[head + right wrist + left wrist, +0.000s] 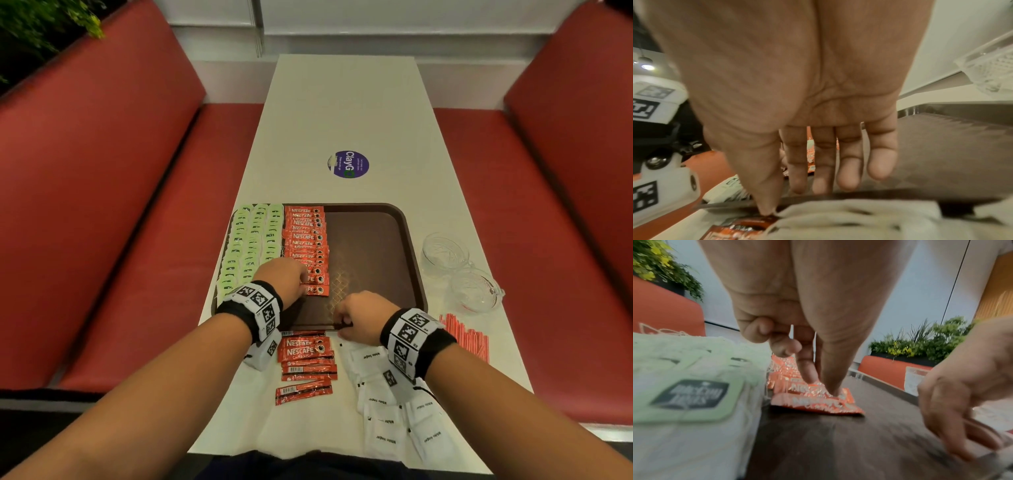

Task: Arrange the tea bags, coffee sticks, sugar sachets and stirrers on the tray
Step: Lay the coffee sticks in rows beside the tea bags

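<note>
The head view looks down along the surface (pixel 346 113); both wrist views sit close above the tray (pixel 373 246), facing its far edge.

right hand (pixel 797 100), thumb touching coffee stick (pixel 740 229)

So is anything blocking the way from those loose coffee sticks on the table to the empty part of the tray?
Only the right hand, resting on the tray's near rim just beyond the loose coffee sticks. The bare tray floor right of the coffee row is otherwise unobstructed.
</note>
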The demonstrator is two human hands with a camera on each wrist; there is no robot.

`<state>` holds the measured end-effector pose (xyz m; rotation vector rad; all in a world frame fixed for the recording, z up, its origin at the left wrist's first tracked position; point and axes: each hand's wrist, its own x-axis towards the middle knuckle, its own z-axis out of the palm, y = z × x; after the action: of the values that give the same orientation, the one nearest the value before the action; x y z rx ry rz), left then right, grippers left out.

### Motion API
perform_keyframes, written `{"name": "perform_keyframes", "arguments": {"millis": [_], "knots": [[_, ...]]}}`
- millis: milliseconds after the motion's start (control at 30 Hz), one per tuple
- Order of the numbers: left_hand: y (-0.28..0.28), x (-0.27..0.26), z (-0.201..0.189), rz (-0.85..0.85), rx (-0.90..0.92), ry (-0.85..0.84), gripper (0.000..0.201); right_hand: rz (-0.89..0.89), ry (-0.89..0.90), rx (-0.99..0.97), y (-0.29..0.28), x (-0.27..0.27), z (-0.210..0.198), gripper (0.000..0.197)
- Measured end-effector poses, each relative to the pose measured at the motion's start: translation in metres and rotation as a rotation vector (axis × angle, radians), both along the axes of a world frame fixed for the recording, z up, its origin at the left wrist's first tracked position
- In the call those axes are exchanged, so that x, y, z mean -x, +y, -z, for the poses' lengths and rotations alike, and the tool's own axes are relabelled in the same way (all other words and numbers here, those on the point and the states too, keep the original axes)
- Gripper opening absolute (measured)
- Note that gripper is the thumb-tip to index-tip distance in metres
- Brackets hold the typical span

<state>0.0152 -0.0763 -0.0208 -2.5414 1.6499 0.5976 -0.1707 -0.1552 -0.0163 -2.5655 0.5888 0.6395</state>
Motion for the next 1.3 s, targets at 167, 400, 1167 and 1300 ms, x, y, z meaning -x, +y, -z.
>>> {"name": "perform_keyframes", "arguments": {"millis": [167,400,1167,1300], "knots": [[0.046,0.015,-0.009,0.038,0.150,0.036,0.014,-0.057,-0.075,0.011,0.017,-0.001,-0.001,0.026],[0.104,0.032,0.013,0.177,-0.002,0.024,0.034,-0.141,-0.022,0.065,0.046,-0.005,0.001,0.031],[0.111,0.045,0.019,0.053,0.046,0.014,0.025,-0.028,-0.070,0.052,0.054,0.009,-0.017,0.021],[0.109,0.038,0.015,0.051,0.094,0.032,0.015,0.092,-0.172,-0.020,0.039,0.016,-0.016,0.054]]}}
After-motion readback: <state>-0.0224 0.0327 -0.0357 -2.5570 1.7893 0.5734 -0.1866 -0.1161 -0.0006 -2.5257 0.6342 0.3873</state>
